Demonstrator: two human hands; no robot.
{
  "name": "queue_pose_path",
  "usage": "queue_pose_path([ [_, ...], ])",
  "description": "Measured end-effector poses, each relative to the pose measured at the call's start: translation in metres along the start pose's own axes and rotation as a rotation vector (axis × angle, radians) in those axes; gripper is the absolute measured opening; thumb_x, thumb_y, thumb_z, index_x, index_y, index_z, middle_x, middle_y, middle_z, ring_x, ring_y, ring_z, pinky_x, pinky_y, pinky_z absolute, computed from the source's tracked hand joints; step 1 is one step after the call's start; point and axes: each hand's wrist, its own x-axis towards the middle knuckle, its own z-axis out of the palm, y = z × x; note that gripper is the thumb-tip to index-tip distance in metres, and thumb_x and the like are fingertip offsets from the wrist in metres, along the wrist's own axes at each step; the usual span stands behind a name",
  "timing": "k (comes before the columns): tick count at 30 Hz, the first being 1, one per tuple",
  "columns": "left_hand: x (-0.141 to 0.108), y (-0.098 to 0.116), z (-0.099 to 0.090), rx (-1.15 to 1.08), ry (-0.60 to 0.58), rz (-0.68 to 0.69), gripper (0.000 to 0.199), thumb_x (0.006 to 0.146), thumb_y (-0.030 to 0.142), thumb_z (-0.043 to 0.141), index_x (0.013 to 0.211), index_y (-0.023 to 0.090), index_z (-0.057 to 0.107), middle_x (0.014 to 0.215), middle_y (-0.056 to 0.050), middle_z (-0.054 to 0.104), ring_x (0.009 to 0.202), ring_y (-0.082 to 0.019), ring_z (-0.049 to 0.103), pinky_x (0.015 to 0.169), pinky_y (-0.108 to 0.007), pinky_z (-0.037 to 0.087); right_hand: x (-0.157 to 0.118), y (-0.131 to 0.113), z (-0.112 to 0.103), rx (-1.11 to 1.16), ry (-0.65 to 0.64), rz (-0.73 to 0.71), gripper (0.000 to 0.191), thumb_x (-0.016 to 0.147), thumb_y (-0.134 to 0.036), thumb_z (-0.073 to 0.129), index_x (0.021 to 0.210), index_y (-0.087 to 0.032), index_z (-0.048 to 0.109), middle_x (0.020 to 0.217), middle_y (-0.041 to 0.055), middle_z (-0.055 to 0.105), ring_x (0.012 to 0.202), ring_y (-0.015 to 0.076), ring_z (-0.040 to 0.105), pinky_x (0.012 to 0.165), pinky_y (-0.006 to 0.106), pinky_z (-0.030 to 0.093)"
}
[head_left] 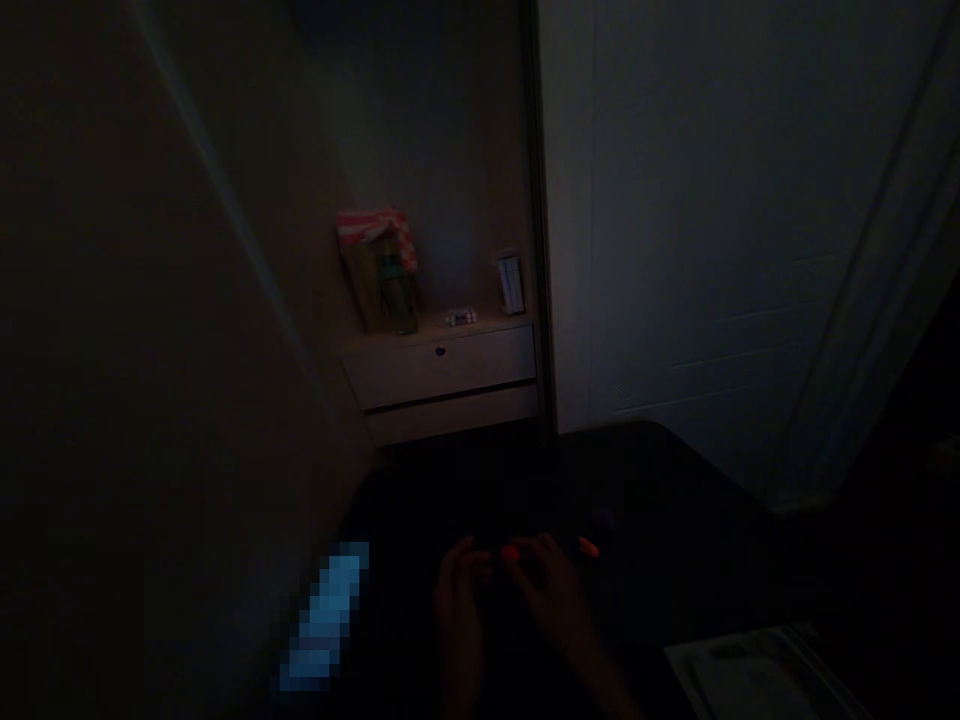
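The picture is very dark. My right hand (549, 582) is over the dark table, with its thumb and fingers closed round a small red-orange piece (510, 552). To its left is my left hand (461, 585), fingers bent and somewhat apart, with nothing visible between them; its fingertips point toward the red-orange piece without clearly touching it. Right of my right hand lies an orange piece (589, 547) on the table. A faint purplish lump (602, 517) sits just beyond that piece.
The dark table (637, 460) meets drawers (450, 370) at the back. On their top stand a bottle (397, 295), a red-and-white package (375, 228) and a small box (510, 284). Printed sheets (757, 675) lie front right. A blurred bright blue patch (326, 620) is at left.
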Motion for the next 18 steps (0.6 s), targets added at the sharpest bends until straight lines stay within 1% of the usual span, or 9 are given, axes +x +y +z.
queue_pose_path([
  [3, 0.000, 0.003, 0.000, 0.061, 0.001, 0.029, 0.065, 0.079, 0.074, 0.061, 0.109, 0.017, 0.069, 0.090, -0.007, 0.074, 0.083, -0.021, 0.068, 0.081, -0.034, 0.052, 0.000, 0.002, 0.001, -0.004, 0.001, -0.009, 0.027, 0.096, -0.041, 0.059, 0.107, -0.023, 0.075, 0.100, 0.0074, 0.072, 0.089, 0.0217, 0.071, 0.078, 0.031, 0.055],
  [7, 0.000, 0.008, 0.003, 0.105, -0.006, 0.047, 0.068, 0.071, 0.083, 0.062, 0.085, 0.017, 0.070, 0.075, -0.004, 0.069, 0.072, -0.019, 0.064, 0.072, -0.031, 0.050, 0.000, 0.003, 0.002, 0.016, 0.018, -0.013, 0.028, 0.095, -0.043, 0.060, 0.105, -0.023, 0.076, 0.098, 0.0076, 0.073, 0.086, 0.0218, 0.071, 0.077, 0.031, 0.056],
  [10, -0.002, 0.012, 0.005, 0.127, -0.007, 0.027, 0.068, 0.069, 0.086, 0.060, 0.072, 0.018, 0.065, 0.067, -0.002, 0.064, 0.065, -0.017, 0.060, 0.064, -0.028, 0.047, 0.000, 0.003, 0.002, 0.025, 0.020, -0.017, 0.027, 0.095, -0.043, 0.061, 0.105, -0.023, 0.076, 0.097, 0.0074, 0.073, 0.085, 0.0215, 0.071, 0.075, 0.030, 0.056],
  [13, -0.004, 0.016, 0.006, 0.159, -0.008, 0.031, 0.067, 0.072, 0.086, 0.057, 0.066, 0.019, 0.061, 0.063, 0.000, 0.060, 0.060, -0.015, 0.055, 0.060, -0.027, 0.044, 0.001, 0.003, 0.002, 0.007, 0.017, -0.014, 0.026, 0.095, -0.042, 0.061, 0.104, -0.023, 0.076, 0.098, 0.0074, 0.072, 0.085, 0.0215, 0.071, 0.075, 0.030, 0.056],
  [15, -0.005, 0.017, 0.006, 0.183, -0.006, 0.060, 0.066, 0.074, 0.084, 0.056, 0.063, 0.020, 0.060, 0.061, 0.001, 0.058, 0.058, -0.014, 0.053, 0.058, -0.026, 0.043, 0.001, 0.003, 0.002, 0.004, 0.020, -0.009, 0.026, 0.094, -0.042, 0.061, 0.104, -0.023, 0.076, 0.099, 0.0076, 0.072, 0.086, 0.0218, 0.071, 0.075, 0.030, 0.056],
  [18, -0.005, 0.017, 0.005, 0.208, -0.027, 0.105, 0.062, 0.073, 0.081, 0.062, 0.070, 0.019, 0.066, 0.064, -0.001, 0.063, 0.063, -0.016, 0.059, 0.063, -0.028, 0.047, 0.001, 0.004, 0.002, 0.021, 0.002, -0.004, 0.027, 0.095, -0.042, 0.060, 0.105, -0.023, 0.076, 0.099, 0.0071, 0.072, 0.086, 0.0212, 0.071, 0.074, 0.029, 0.056],
])
